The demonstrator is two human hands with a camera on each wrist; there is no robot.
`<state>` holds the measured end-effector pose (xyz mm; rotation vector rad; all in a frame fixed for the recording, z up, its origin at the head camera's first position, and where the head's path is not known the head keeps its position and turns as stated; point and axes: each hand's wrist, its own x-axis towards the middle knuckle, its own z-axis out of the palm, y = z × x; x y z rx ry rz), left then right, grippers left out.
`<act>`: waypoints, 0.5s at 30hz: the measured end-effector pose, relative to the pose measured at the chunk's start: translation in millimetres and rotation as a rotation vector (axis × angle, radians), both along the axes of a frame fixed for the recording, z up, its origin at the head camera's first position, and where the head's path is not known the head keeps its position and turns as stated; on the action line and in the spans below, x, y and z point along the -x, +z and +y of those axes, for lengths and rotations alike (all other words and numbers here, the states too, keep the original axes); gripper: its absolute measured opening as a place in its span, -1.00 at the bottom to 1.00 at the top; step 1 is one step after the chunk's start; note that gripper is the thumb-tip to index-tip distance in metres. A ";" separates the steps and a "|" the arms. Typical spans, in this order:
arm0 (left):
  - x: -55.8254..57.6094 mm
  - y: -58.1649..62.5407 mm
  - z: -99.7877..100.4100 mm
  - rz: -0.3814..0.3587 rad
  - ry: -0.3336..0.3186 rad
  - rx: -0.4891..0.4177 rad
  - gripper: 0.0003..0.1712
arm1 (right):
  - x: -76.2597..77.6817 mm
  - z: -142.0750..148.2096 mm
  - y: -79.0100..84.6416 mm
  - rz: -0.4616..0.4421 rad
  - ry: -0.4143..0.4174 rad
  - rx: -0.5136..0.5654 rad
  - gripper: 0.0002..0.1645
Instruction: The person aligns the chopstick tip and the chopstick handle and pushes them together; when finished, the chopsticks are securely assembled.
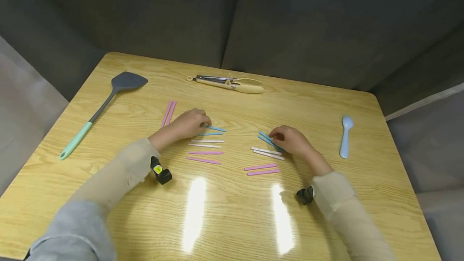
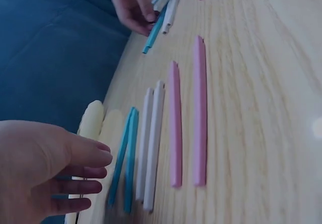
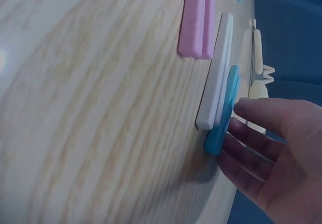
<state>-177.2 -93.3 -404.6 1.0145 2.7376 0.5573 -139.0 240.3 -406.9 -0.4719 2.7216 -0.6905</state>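
Observation:
My left hand (image 1: pixel 192 123), fingers loosely extended in the left wrist view, is beside two thin blue sticks (image 2: pixel 131 158); they lie close together at a slight angle, and nothing shows between thumb and fingers. My right hand (image 1: pixel 291 140) is at another blue pair (image 1: pixel 266 138), partly covering it. In the right wrist view, its relaxed fingertips are right at the near end of a blue stick (image 3: pixel 221 118), thumb apart from the fingers. White sticks (image 1: pixel 206 143) and pink sticks (image 1: pixel 204 160) lie below the left blue pair. White sticks (image 1: pixel 268 153) and pink sticks (image 1: pixel 261 170) also lie on the right.
Another pink pair (image 1: pixel 168 112) lies behind my left forearm. A spatula (image 1: pixel 108 102) with a mint handle rests at the left, tongs (image 1: pixel 228 83) at the back, and a light blue spoon (image 1: pixel 345 136) at the right. Dark curtains (image 1: pixel 232 19) hang beyond the wooden table (image 1: pixel 224 212).

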 end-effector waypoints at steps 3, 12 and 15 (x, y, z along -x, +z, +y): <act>2.8 -3.8 7.6 0.031 -0.031 0.030 -0.80 | 1.3 -3.5 0.6 -0.012 0.011 -0.011 -0.75; 6.7 -6.8 22.1 0.057 -0.027 0.119 -0.87 | 7.7 -2.8 -2.0 -0.021 0.005 -0.051 -0.81; 6.7 -6.2 24.8 0.101 -0.035 0.127 -0.91 | 8.9 -2.7 -1.9 -0.002 0.013 -0.058 -0.84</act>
